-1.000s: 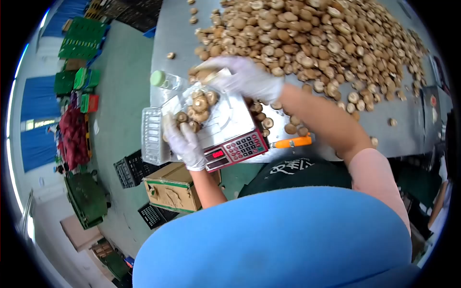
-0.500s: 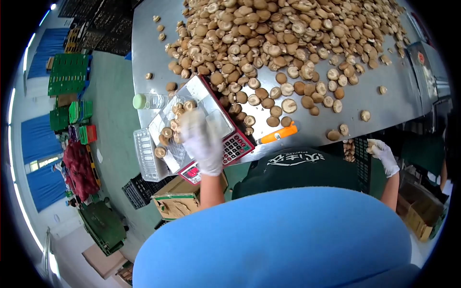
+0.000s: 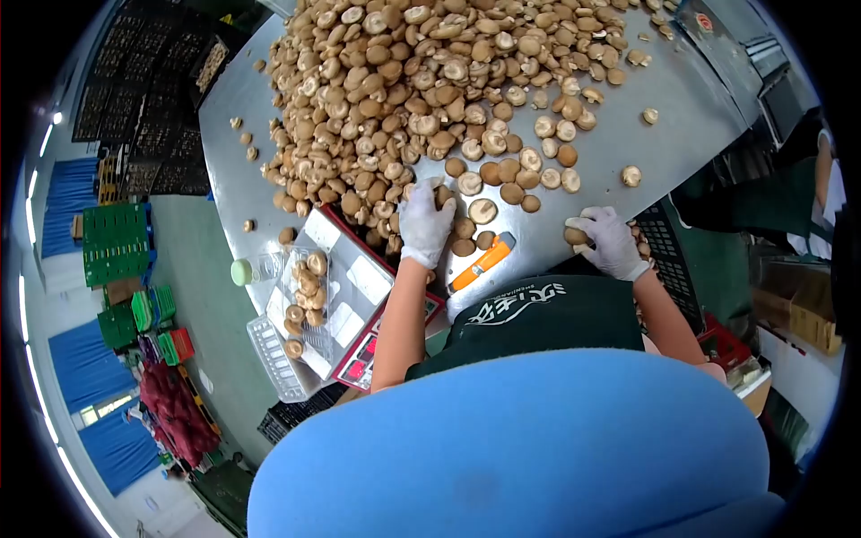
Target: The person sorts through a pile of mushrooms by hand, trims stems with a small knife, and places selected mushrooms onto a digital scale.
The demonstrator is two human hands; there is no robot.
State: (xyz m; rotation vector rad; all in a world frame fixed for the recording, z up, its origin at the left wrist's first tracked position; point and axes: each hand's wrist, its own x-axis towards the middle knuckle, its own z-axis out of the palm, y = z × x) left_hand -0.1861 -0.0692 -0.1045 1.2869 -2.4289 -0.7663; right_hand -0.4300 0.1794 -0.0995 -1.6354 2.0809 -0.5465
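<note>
The left hand (image 3: 426, 224) is at the near edge of the mushroom pile (image 3: 377, 99), its gloved fingers bent and moderately spread about a brown mushroom (image 3: 442, 195) at their tips; whether they grip it cannot be told. The clear tray (image 3: 312, 334), with mushrooms in it, lies to the left of those fingers on the scale (image 3: 363, 285), its long axis running roughly away from the body, and the left hand is much the nearer to it. The right hand (image 3: 612, 244), well apart from the tray, has its fingers drawn narrow, holding another mushroom (image 3: 575, 236) between thumb and fingertips near the table's front edge, beside the black crate (image 3: 668, 260). Between the hands an orange handle (image 3: 482, 263) lies aslant, nearer the left
</note>
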